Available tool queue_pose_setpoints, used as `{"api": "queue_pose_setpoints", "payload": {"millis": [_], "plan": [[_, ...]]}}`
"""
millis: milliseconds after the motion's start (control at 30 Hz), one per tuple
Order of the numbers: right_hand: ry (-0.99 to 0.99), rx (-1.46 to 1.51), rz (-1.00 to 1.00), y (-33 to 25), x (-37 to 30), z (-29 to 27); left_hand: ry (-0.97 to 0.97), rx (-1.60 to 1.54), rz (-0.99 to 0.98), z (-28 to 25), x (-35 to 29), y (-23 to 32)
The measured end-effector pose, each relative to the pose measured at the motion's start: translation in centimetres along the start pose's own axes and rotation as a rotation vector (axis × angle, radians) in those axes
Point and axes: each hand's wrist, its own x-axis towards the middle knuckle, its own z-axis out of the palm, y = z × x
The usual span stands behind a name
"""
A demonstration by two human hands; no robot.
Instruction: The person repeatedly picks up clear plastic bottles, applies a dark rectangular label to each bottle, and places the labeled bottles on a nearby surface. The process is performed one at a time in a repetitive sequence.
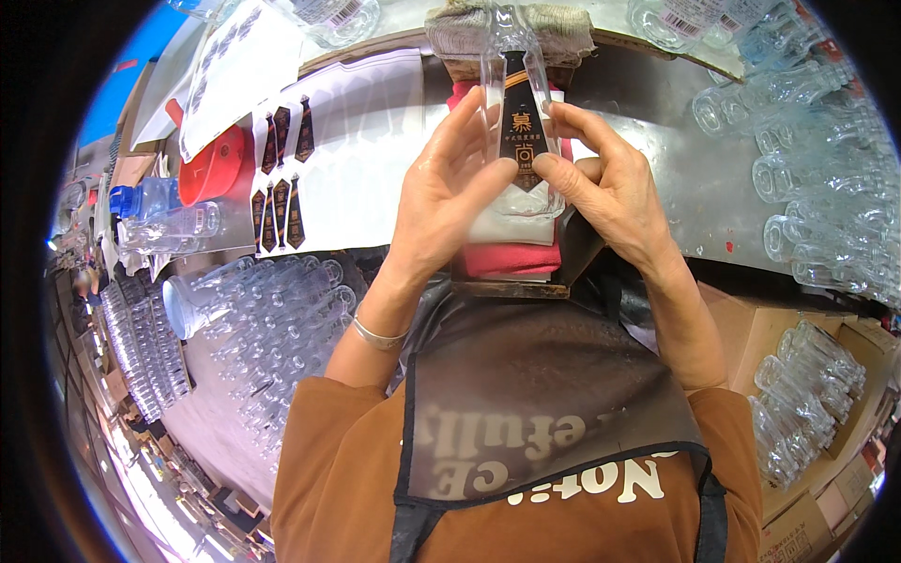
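A clear glass bottle lies on its back in front of me, its neck pointing away. On its upper face is a black tie-shaped decal with gold markings and an orange stripe. My left hand holds the bottle's left side, its slightly blurred thumb at the decal's lower left edge. From the other side my right hand grips it, thumb on the decal's lower right. Under the bottle are a white cloth and a red cloth on a wooden stand.
A white sheet with several more tie decals lies left of the stand, beside a red bowl. Clear glasses crowd the lower left. More glassware lines the right, and a cardboard box holds glasses.
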Motion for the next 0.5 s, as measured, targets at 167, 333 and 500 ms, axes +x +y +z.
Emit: {"api": "queue_pose_setpoints", "payload": {"millis": [167, 333, 500], "plan": [[0.008, -0.002, -0.009, -0.07, 0.01, 0.00, 0.005, 0.019, 0.003, -0.05, 0.04, -0.19], [-0.001, -0.021, -0.029, 0.02, 0.05, -0.12, 0.021, 0.035, -0.013, 0.02, -0.03, -0.19], [-0.003, -0.012, -0.023, 0.00, 0.05, -0.10, 0.033, 0.051, -0.021, 0.12, -0.11, -0.08]]}}
